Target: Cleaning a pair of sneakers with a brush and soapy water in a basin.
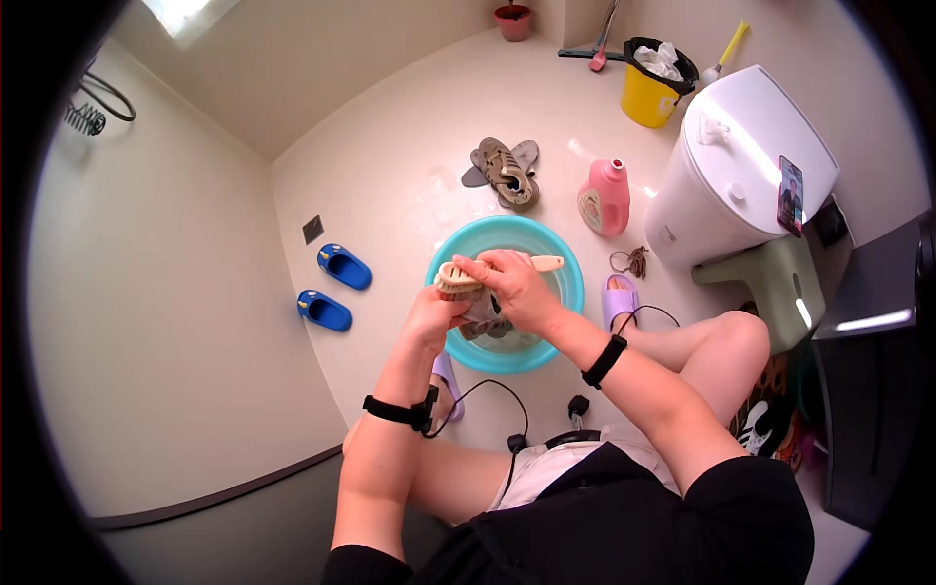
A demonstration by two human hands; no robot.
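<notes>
Over a turquoise plastic basin (575,307) with water in it, my right hand (521,289) grips a cream scrub brush (456,276). The brush handle sticks out to the right past my knuckles, and its bristles face down. My left hand (433,316) holds a wet, greyish-brown shoe (484,326) just under the bristles. Both hands hide much of that shoe. Beyond the basin, a brown lace-up shoe (504,170) lies on the floor on top of grey insoles (525,152).
A pink detergent bottle (608,199) without a cap stands right of the basin, near brown shoelaces (633,262). Farther right are a white washing machine (676,197) with a phone (790,196) on it, a green stool (786,285) and a yellow bin (645,99). Blue slippers (325,311) lie left.
</notes>
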